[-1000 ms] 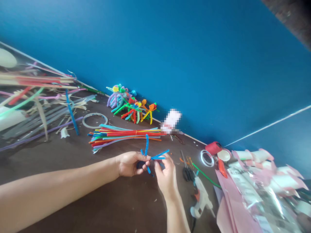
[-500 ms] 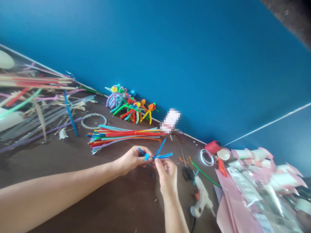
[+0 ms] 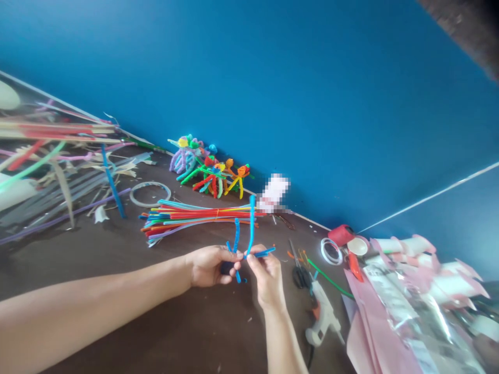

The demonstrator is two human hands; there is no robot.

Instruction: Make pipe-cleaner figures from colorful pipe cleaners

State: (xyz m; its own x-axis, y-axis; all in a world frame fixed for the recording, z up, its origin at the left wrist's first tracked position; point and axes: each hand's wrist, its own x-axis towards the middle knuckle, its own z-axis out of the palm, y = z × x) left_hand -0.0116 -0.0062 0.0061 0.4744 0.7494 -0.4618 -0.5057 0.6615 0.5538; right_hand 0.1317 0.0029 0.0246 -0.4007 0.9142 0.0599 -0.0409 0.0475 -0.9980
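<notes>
Both hands meet over the dark table at a blue pipe-cleaner piece (image 3: pixel 251 223) with several arms. My left hand (image 3: pixel 215 265) pinches it from the left, thumb on top. From the right, my right hand (image 3: pixel 266 272) grips it between thumb and fingertips. One long blue arm stands up between the hands, another rises by the left thumb, one points down below the left fingers, and one sticks out right over the right fingers. Just behind the hands lies a tied bundle of coloured pipe cleaners (image 3: pixel 202 213).
Small pipe-cleaner figures (image 3: pixel 214 171) stand along the blue wall (image 3: pixel 249 93). Scissors (image 3: pixel 299 272) and a white glue gun (image 3: pixel 324 314) lie right of the hands. Farther right are pink sheets (image 3: pixel 366 327) and a red spool (image 3: pixel 340 235). A clear ring (image 3: pixel 150 194) and loose strips lie left.
The blue piece has turned and spread: one arm now stands upright, and others show above and below the left fingers. My left hand has rotated and dropped slightly; my right hand still pinches.
</notes>
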